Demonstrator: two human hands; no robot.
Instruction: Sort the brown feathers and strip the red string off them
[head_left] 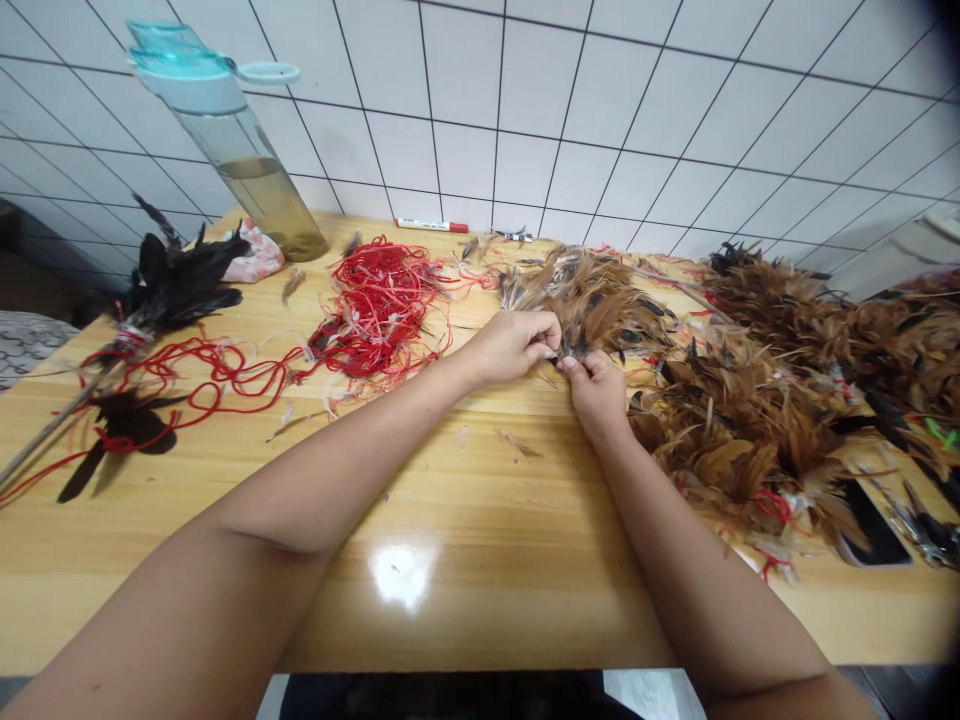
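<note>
Both hands meet at the near edge of a loose pile of brown feathers (600, 295) in the middle of the table. My left hand (517, 345) is closed, its thumb and forefinger pinching a small dark feather (558, 359). Right beside it, my right hand (598, 390) pinches at the same spot, fingers closed and almost touching the left. The fingers cover most of what they grip. Left of the hands lies a tangled heap of red string (386, 305).
Bundles of brown feathers (739, 430) crowd the right, near a phone (874, 525) and scissors (919, 525). On the left are a stick with black feathers (176, 280) and a tall water bottle (255, 165). A marker (431, 226) lies by the tiled wall (465, 90).
</note>
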